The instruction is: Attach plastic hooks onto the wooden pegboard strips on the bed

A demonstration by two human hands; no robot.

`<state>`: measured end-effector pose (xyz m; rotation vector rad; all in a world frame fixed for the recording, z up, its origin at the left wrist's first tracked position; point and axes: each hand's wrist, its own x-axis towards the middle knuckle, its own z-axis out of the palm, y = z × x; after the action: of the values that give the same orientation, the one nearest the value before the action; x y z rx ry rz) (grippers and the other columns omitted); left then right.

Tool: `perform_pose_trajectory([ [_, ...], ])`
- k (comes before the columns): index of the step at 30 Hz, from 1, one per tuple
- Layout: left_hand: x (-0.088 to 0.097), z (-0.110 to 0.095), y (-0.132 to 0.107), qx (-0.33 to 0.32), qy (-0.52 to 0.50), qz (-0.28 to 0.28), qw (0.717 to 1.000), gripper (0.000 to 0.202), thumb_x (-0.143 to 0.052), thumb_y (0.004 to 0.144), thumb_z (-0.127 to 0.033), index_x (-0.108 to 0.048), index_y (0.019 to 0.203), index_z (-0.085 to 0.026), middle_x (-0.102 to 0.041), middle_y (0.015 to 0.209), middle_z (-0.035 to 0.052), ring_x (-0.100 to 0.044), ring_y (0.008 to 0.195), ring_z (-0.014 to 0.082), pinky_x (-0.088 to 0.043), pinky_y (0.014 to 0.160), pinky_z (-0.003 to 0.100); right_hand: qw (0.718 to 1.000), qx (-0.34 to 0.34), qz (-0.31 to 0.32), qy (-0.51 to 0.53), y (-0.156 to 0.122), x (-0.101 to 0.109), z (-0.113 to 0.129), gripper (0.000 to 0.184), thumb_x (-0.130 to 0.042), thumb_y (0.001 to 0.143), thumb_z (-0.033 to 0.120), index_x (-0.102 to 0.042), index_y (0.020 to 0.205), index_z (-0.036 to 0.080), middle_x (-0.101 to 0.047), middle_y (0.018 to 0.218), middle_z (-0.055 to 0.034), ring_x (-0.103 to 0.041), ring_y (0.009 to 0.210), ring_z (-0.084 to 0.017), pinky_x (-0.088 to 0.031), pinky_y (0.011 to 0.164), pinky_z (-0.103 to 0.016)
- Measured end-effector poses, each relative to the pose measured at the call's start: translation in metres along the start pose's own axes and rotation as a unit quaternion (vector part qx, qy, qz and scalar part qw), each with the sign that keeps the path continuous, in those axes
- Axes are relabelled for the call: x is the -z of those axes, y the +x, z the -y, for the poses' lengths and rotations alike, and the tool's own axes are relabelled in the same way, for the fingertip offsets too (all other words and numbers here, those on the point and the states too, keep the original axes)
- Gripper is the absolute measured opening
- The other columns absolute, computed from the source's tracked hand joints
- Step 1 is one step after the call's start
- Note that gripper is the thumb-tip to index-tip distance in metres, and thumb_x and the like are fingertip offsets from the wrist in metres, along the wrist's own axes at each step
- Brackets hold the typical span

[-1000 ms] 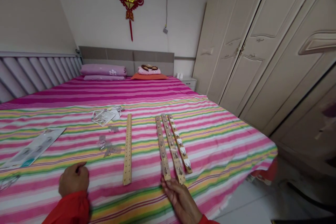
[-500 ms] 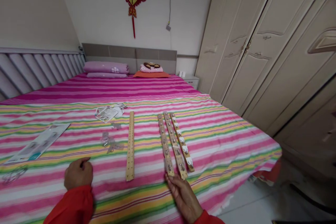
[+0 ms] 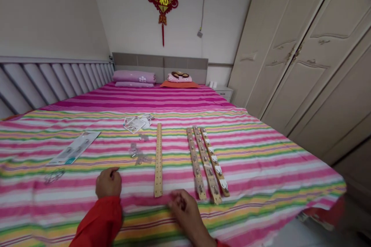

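Note:
My left hand (image 3: pixel 108 182) rests on the striped sheet, curled into a fist with nothing showing in it. My right hand (image 3: pixel 187 210) is slightly blurred, fingers bent and partly apart, holding nothing I can see. It is between a bare wooden strip (image 3: pixel 158 162) with rows of small holes and three strips bearing small metal pieces. Of those, the left strip (image 3: pixel 196 166) and middle strip (image 3: pixel 207 162) carry metal pieces under what looks like clear plastic. The right strip (image 3: pixel 215 161) has white tags along it.
Small clear plastic packets (image 3: pixel 139 153) lie left of the bare strip, with a pile of white-edged packaging (image 3: pixel 137 122) behind them. A long clear package (image 3: pixel 77 148) and a thin loop-like tangle (image 3: pixel 54 176) lie further left. A wardrobe (image 3: pixel 292 65) flanks the bed.
My right hand has let go of the ends of the left and middle strips and moved left, towards the bare strip. The view has swung left. My left hand stays in a fist.

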<state>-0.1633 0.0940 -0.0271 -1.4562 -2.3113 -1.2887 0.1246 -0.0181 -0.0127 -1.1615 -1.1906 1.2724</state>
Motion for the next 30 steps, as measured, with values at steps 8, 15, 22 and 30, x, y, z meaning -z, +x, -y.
perform_pose_trajectory([
  [8, -0.004, 0.003, -0.001, -0.015, -0.012, -0.014, 1.000, 0.023, -0.045, 0.075, -0.023, -0.067, 0.081, -0.019, -0.065, 0.087, 0.0075, -0.056, 0.083, 0.0233, -0.043, 0.076, 0.034, 0.909, 0.078, 0.003, -0.409, 0.041, -0.051, 0.035, 0.081, -0.061, 0.077, 0.043, -0.027, 0.145, 0.014, -0.067, 0.107, -0.0146, -0.065, 0.092, -0.029, -0.046, 0.075, -0.036],
  [15, 0.001, -0.002, -0.002, -0.012, -0.019, -0.002, 1.000, 0.025, -0.043, 0.073, -0.021, -0.067, 0.080, -0.017, -0.064, 0.083, 0.0087, -0.055, 0.080, 0.0237, -0.043, 0.075, 0.035, 0.852, 0.054, 0.005, -0.521, 0.056, -0.058, 0.027, 0.073, -0.044, 0.083, 0.023, -0.016, 0.147, 0.004, -0.073, 0.078, -0.0131, -0.068, 0.071, -0.028, -0.045, 0.062, -0.034],
  [22, 0.004, -0.008, -0.004, -0.005, -0.027, -0.009, 1.000, 0.024, -0.042, 0.074, -0.021, -0.066, 0.078, -0.018, -0.065, 0.083, 0.0079, -0.056, 0.080, 0.0228, -0.043, 0.075, 0.035, 0.850, 0.069, -0.005, -0.523, 0.018, -0.038, 0.014, 0.066, -0.040, 0.087, 0.025, -0.020, 0.148, 0.007, -0.072, 0.077, -0.0125, -0.067, 0.066, -0.026, -0.042, 0.058, -0.031],
  [30, 0.007, -0.018, -0.013, 0.016, -0.148, -0.003, 0.989, 0.021, -0.046, 0.072, -0.027, -0.063, 0.078, -0.017, -0.062, 0.079, 0.0055, -0.057, 0.076, 0.0196, -0.047, 0.075, 0.033, 0.900, 0.061, -0.040, -0.429, 0.003, -0.015, 0.016, 0.072, -0.045, 0.088, 0.050, -0.030, 0.145, 0.009, -0.072, 0.074, -0.0135, -0.067, 0.064, -0.028, -0.041, 0.054, -0.030],
])
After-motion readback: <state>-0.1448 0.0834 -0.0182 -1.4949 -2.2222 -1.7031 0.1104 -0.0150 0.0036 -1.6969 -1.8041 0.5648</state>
